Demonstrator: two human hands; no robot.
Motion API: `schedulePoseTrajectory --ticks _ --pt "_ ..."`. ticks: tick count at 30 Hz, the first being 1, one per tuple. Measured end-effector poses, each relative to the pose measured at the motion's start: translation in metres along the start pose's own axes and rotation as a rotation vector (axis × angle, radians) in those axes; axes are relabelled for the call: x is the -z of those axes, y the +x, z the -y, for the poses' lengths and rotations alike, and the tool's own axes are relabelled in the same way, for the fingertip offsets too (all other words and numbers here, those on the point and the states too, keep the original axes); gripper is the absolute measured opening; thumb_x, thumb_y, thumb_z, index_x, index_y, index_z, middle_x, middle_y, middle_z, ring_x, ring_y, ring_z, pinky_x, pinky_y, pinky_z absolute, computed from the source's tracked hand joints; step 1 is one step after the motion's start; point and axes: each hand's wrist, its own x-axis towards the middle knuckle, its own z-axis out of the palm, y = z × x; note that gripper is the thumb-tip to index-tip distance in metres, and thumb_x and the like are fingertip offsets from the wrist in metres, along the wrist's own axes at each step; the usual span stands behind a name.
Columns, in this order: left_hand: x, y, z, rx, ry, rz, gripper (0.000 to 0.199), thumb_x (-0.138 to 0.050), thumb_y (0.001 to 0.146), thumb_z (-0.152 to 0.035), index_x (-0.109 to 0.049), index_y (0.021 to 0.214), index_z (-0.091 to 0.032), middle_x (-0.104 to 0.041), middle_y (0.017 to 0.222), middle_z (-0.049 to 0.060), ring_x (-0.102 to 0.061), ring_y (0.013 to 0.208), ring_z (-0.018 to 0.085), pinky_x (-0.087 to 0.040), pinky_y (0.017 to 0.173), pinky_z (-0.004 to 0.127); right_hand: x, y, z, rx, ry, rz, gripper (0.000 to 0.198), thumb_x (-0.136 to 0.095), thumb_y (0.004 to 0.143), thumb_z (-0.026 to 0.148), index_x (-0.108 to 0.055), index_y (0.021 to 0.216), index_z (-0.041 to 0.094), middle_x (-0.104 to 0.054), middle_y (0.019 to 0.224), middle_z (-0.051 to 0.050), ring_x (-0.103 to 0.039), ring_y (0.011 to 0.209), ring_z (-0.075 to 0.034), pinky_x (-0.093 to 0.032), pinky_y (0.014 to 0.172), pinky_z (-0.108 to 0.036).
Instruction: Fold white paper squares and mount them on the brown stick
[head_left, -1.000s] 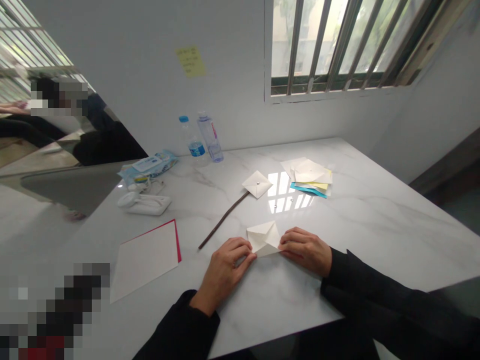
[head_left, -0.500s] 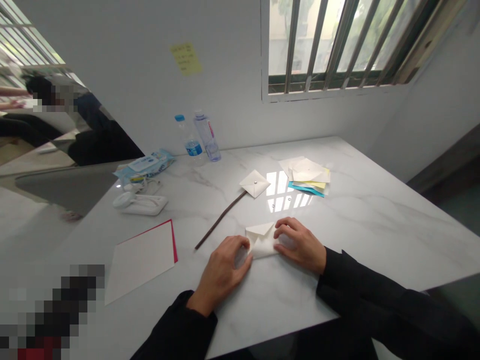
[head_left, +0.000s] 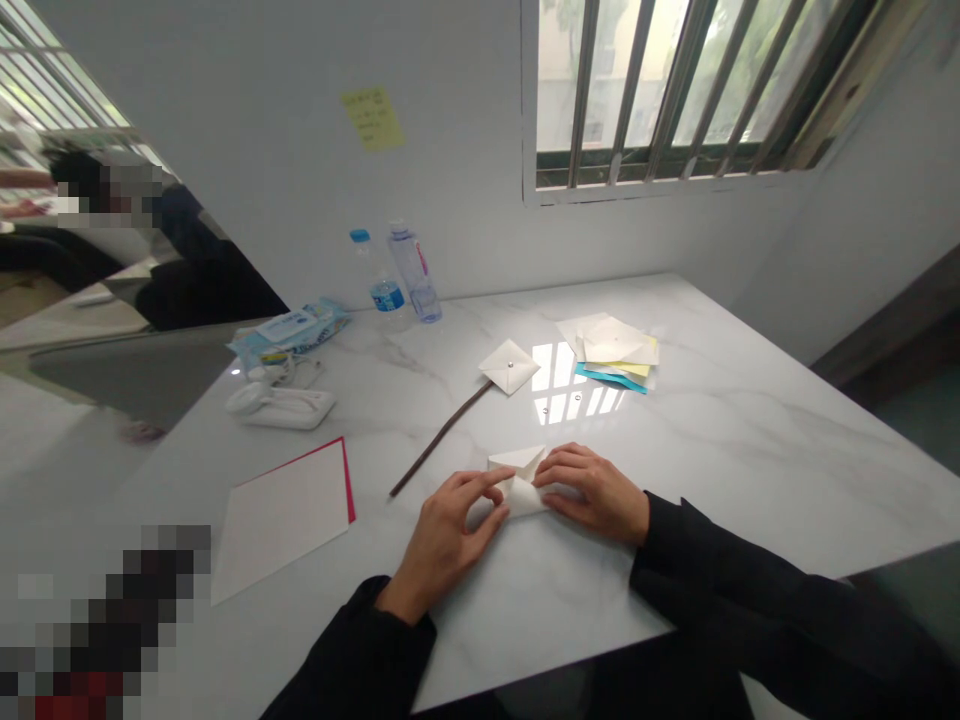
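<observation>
A folded white paper [head_left: 526, 498] lies on the table between my hands, its upper flap partly raised. My left hand [head_left: 454, 530] grips its left side, with the index finger reaching over the top and the thumb at the lower edge. From the right, my right hand [head_left: 600, 502] has its fingers closed on the other side of the paper. Beyond them is a folded white paper square [head_left: 516, 358] with a small round fastener at its centre, joined to a thin brown stick [head_left: 444, 432].
A pile of papers [head_left: 611, 342], white, yellow and blue, sits behind my right hand. White and red sheets [head_left: 281, 525] lie left. Farther back are a white device [head_left: 289, 410], a wipes pack [head_left: 292, 325] and two bottles [head_left: 416, 275]. Another person [head_left: 199, 250] sits far left.
My left index finger has stretched across the paper, and my right fingers have moved left onto it. The paper's middle is now bent up between them.
</observation>
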Motion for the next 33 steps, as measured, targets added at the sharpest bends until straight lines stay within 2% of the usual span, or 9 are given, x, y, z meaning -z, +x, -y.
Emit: schedulePoseTrajectory --ticks 2,6,9,11,13,16,18,33 --pt "-0.0001 0.0 0.0 0.008 -0.018 0.004 0.043 -0.068 0.098 -0.018 -0.069 0.138 -0.033 -0.077 0.096 -0.001 -0.072 0.102 0.021 -0.057 0.096 0.036 -0.0007 -0.0011 0.0001 -0.016 -0.01 0.001 0.019 -0.067 0.102 0.024 -0.072 0.12 0.024 -0.078 0.114 -0.007 -0.07 0.111 -0.026 -0.058 0.102 -0.045" --pt "-0.0013 0.0007 -0.0007 -0.008 0.0 0.016 0.042 -0.066 0.096 -0.014 -0.073 0.134 -0.031 -0.078 0.096 0.001 -0.072 0.1 0.021 -0.059 0.094 0.037 -0.0024 -0.0038 0.0021 -0.059 -0.071 -0.006 0.051 -0.068 0.1 0.024 -0.057 0.15 0.024 -0.071 0.133 -0.013 -0.068 0.119 -0.028 -0.06 0.105 -0.049" --pt "-0.0016 0.0019 -0.0004 -0.049 0.028 0.029 0.031 -0.065 0.096 -0.014 -0.079 0.119 -0.029 -0.08 0.1 0.003 -0.071 0.104 0.024 -0.059 0.093 0.039 -0.0034 -0.0042 0.0033 -0.068 -0.131 -0.02 0.075 -0.071 0.095 0.022 -0.041 0.164 0.025 -0.049 0.162 -0.019 -0.063 0.132 -0.032 -0.06 0.108 -0.053" --pt "-0.0013 0.0027 -0.0003 -0.074 0.032 0.042 0.026 -0.065 0.096 -0.014 -0.081 0.11 -0.029 -0.081 0.101 0.003 -0.07 0.106 0.025 -0.058 0.095 0.041 -0.0037 -0.0034 0.0029 -0.065 -0.171 -0.011 0.083 -0.072 0.092 0.02 -0.037 0.167 0.023 -0.037 0.171 -0.02 -0.058 0.138 -0.034 -0.057 0.111 -0.056" --pt "-0.0011 0.0034 -0.0004 -0.086 0.03 0.042 0.025 -0.065 0.096 -0.013 -0.081 0.107 -0.028 -0.082 0.101 0.003 -0.069 0.106 0.025 -0.058 0.095 0.042 -0.0038 -0.0022 0.0016 -0.043 -0.193 0.022 0.073 -0.071 0.093 0.019 -0.046 0.162 0.021 -0.044 0.168 -0.019 -0.056 0.14 -0.034 -0.055 0.114 -0.057" --pt "-0.0012 0.0035 -0.0005 -0.089 0.032 0.032 0.023 -0.065 0.095 -0.013 -0.081 0.105 -0.027 -0.08 0.099 0.003 -0.069 0.104 0.025 -0.058 0.094 0.042 -0.0044 -0.0016 -0.0012 0.007 -0.201 0.077 0.041 -0.067 0.1 0.023 -0.067 0.141 0.024 -0.066 0.15 -0.012 -0.06 0.134 -0.029 -0.053 0.115 -0.054" --pt "-0.0015 0.003 -0.0003 -0.082 0.032 0.026 0.023 -0.065 0.095 -0.014 -0.081 0.104 -0.027 -0.079 0.098 0.004 -0.069 0.104 0.025 -0.058 0.093 0.041 -0.0051 -0.002 -0.0026 0.021 -0.201 0.09 0.03 -0.065 0.104 0.025 -0.071 0.133 0.026 -0.07 0.144 -0.009 -0.062 0.132 -0.027 -0.052 0.116 -0.053" --pt "0.0006 0.0021 -0.0039 -0.132 0.056 0.074 0.018 -0.066 0.096 -0.017 -0.078 0.107 -0.026 -0.077 0.101 0.006 -0.066 0.106 0.025 -0.056 0.097 0.043 -0.0055 -0.0036 -0.0024 -0.01 -0.198 0.082 0.031 -0.069 0.101 0.027 -0.072 0.133 0.026 -0.071 0.14 -0.01 -0.062 0.132 -0.028 -0.054 0.114 -0.052"
